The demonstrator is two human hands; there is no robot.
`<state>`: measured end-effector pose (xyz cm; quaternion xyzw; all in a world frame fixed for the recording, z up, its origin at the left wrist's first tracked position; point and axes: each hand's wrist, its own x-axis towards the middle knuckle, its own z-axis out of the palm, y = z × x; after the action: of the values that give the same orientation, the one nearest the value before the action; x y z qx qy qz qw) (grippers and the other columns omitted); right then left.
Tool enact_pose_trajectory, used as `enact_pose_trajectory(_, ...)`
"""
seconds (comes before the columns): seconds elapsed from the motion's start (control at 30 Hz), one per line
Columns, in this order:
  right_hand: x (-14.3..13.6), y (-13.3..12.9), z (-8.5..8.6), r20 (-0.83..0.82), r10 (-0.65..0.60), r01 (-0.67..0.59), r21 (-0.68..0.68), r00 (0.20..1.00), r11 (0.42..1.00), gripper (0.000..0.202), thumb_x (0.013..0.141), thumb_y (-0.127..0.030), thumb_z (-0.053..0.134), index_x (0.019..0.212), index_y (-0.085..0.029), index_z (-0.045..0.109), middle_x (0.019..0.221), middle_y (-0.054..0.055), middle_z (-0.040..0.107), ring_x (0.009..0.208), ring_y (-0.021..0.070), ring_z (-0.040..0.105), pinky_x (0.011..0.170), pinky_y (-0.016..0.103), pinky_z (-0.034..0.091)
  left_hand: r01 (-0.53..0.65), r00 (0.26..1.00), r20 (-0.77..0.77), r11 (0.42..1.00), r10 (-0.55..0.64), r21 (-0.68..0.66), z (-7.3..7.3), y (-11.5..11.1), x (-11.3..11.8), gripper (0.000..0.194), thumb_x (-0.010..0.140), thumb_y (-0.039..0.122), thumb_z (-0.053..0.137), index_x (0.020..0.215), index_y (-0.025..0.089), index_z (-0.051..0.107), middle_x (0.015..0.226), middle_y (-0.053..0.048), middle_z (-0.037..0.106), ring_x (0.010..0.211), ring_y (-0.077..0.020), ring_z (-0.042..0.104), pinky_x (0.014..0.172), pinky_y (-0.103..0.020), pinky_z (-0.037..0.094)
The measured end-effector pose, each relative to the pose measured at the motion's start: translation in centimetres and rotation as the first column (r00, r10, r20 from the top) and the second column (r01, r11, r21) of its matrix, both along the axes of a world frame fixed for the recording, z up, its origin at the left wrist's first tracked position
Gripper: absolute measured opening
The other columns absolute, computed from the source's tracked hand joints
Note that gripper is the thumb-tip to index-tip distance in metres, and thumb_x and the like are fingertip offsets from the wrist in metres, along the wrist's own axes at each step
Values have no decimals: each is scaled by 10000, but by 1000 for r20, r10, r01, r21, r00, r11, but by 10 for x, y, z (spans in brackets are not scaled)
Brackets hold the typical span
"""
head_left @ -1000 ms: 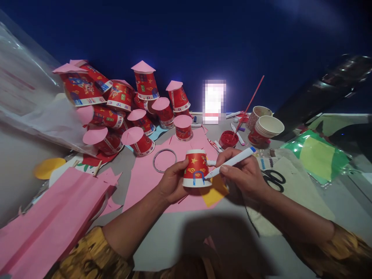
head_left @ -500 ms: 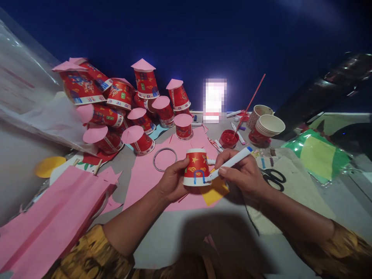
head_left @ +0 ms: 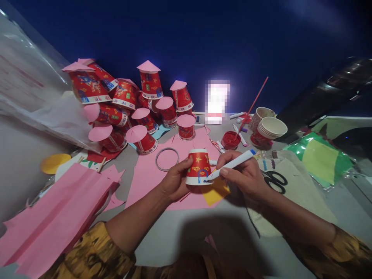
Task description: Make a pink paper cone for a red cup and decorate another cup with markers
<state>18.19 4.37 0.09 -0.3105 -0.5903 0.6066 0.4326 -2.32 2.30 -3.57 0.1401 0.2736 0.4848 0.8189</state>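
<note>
My left hand (head_left: pixel 176 181) holds a red paper cup (head_left: pixel 199 164) upside down by its left side, the white rim at the bottom. Blue lines form an arch on the cup's lower front. In my right hand (head_left: pixel 242 174) is a white marker (head_left: pixel 235 164) with a blue end, its tip at the cup's right front near the rim. Under the cup lie a pink paper sheet (head_left: pixel 145 186) and a yellow paper piece (head_left: pixel 216 192). A grey ring (head_left: pixel 157 159) rests on the pink sheet to the left of the cup.
Several red cups with pink cone tops (head_left: pixel 147 139) are piled at the back left. Folded pink paper (head_left: pixel 55 221) lies at the left. Behind my right hand are a red paint jar (head_left: pixel 231 139) and stacked cups (head_left: pixel 271 130). Black scissors (head_left: pixel 276 181) lie on a cloth (head_left: pixel 299 201).
The view has shifted slightly, so most things appear a little further right. The marker tip stays at the cup's lower front, and both hands keep their hold.
</note>
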Motion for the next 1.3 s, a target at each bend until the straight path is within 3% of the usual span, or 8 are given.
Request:
enact_pose_trajectory(0.37,-2,2,1,44,-104,100,78,994,992,145,861,-324,789,855,-192,732,681,-7,683,553,113,572,515,215,430,8,999,-49,1000,-7,20,0,-1,1,402,860,285,773,1190,79,675,1059,-158,817,1023,-303,788,1036,-440,579)
enact_pose_trajectory(0.6,-2,-3,4,85,-25,21,44,996,999,157,839,-322,791,825,-176,733,679,-1,668,584,122,572,532,223,427,20,1000,-24,1000,-20,7,0,0,1,442,853,293,785,1216,68,670,1061,-172,817,1114,-337,765,1079,-468,553)
enact_pose_trajectory(0.8,-3,-2,5,74,-50,47,37,996,998,191,843,-358,802,839,-182,728,668,-6,657,566,121,562,525,224,429,17,1000,-19,1000,-17,14,-1,0,1,416,873,278,762,1219,65,673,1096,-184,811,1117,-340,765,1077,-471,552)
enact_pose_trajectory(0.97,-1,1,2,75,2,-4,32,997,999,241,837,-403,814,823,-176,735,660,0,653,552,124,560,512,226,439,18,1000,-10,999,-18,29,0,0,1,373,889,277,747,1189,63,683,1026,-169,818,1014,-313,789,1048,-456,567)
enact_pose_trajectory(1.07,-1,1,1,35,-33,33,10,999,999,225,836,-386,819,833,-178,733,670,-1,663,558,122,568,520,224,450,10,1000,-2,1000,-10,16,0,0,1,334,912,262,718,1175,57,689,1027,-165,819,954,-279,793,1030,-433,577)
enact_pose_trajectory(1.3,-2,2,4,39,5,-4,-13,999,1000,273,818,-424,837,802,-176,725,646,-1,664,556,125,577,530,230,469,9,1000,23,1000,-9,-18,0,-1,0,321,929,251,692,1175,46,693,1059,-181,815,976,-267,785,955,-388,601)
